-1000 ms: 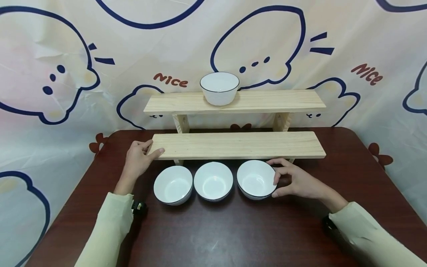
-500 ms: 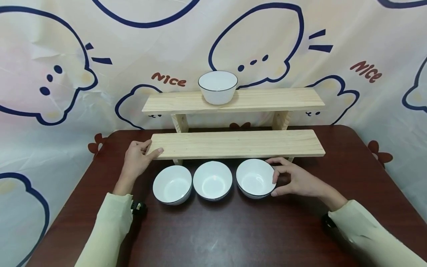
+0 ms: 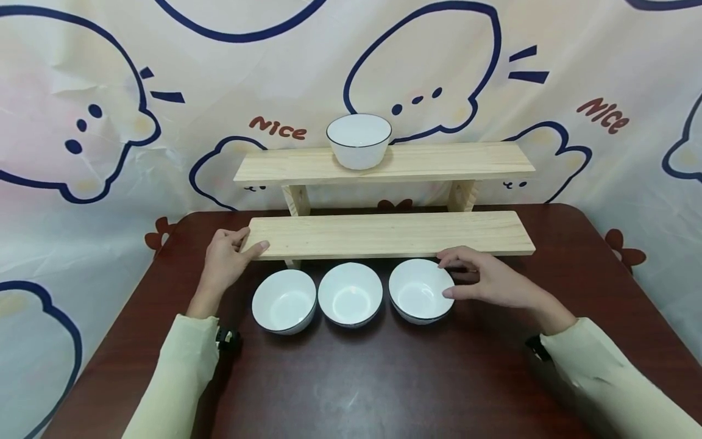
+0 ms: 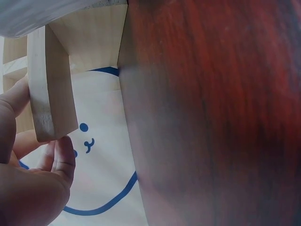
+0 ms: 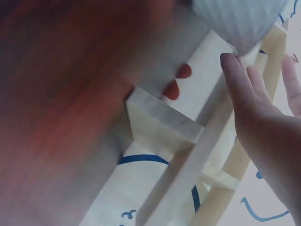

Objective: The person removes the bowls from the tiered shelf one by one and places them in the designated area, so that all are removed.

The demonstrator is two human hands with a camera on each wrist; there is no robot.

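Note:
My left hand (image 3: 223, 263) holds the left end of the lower board of a two-tier wooden shelf (image 3: 384, 235). In the left wrist view, the thumb is on one side of the board end (image 4: 51, 94) and the fingertips touch its edge. Three white bowls with dark rims stand in a row before the shelf: a left bowl (image 3: 284, 302), a middle bowl (image 3: 350, 294) and a right bowl (image 3: 418, 289). Above the right bowl's right rim is my right hand (image 3: 493, 280), fingers loosely spread. The right wrist view shows a bowl's ribbed outside (image 5: 242, 21) near the fingertips.
Another white bowl (image 3: 359, 141) stands upright on the upper board (image 3: 455, 161), left of its middle. A dark brown table (image 3: 351, 384) carries everything. Behind it hangs a cream cloth (image 3: 307, 79) with blue cartoon outlines.
My right hand has come off the right bowl's side and risen slightly, fingers now above its rim. The left hand and the bowls keep their places; the head view shifted a little.

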